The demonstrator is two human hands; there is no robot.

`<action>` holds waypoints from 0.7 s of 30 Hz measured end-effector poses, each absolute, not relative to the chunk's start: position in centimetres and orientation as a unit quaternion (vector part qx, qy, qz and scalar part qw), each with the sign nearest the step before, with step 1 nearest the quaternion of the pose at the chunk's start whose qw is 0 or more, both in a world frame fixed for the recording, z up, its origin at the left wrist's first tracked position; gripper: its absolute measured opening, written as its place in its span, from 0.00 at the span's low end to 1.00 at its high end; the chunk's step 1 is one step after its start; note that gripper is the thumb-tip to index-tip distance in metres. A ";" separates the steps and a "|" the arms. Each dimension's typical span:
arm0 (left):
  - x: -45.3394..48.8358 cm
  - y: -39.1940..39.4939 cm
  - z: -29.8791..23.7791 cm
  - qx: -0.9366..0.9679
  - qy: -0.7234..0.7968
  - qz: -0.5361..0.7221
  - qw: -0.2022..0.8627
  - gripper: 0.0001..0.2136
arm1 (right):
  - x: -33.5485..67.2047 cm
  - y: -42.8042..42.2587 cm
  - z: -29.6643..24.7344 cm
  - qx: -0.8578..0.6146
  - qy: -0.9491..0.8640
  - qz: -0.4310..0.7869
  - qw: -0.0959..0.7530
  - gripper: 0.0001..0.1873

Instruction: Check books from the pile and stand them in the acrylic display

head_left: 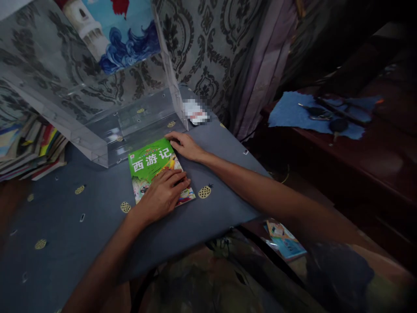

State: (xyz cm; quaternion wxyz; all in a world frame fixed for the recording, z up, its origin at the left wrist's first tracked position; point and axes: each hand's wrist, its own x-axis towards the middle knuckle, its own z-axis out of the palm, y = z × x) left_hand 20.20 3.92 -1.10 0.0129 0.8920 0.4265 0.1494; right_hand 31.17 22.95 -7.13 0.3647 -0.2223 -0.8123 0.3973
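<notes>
A green picture book with large white Chinese characters on its cover lies closed on the table, slightly turned. My left hand rests palm down across its lower half, fingers stretched out, hiding part of the cover picture. At the book's upper right corner is my right hand, its fingertips touching the edge. Its fingers are slightly bent, and a gap shows between thumb and fingers.
Behind the book stands a clear plastic box-like stand. Stacked books sit at the left. A white packet, partly blurred, lies by the stand. Keys and glasses rest on a blue cloth at the right. Another book lies below the table edge.
</notes>
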 end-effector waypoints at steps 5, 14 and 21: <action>20.4 3.1 -1.1 0.905 0.397 0.153 0.012 0.16 | 31.2 23.0 -7.0 -0.223 -0.819 0.388 0.360 0.19; 21.0 1.3 -1.5 0.908 0.408 0.088 -0.039 0.20 | 31.6 21.4 -7.0 -0.222 -0.856 0.318 0.341 0.19; 22.2 -1.3 -1.1 0.886 0.451 0.072 -0.075 0.18 | 38.3 14.1 -5.9 -0.200 -0.897 0.288 0.270 0.21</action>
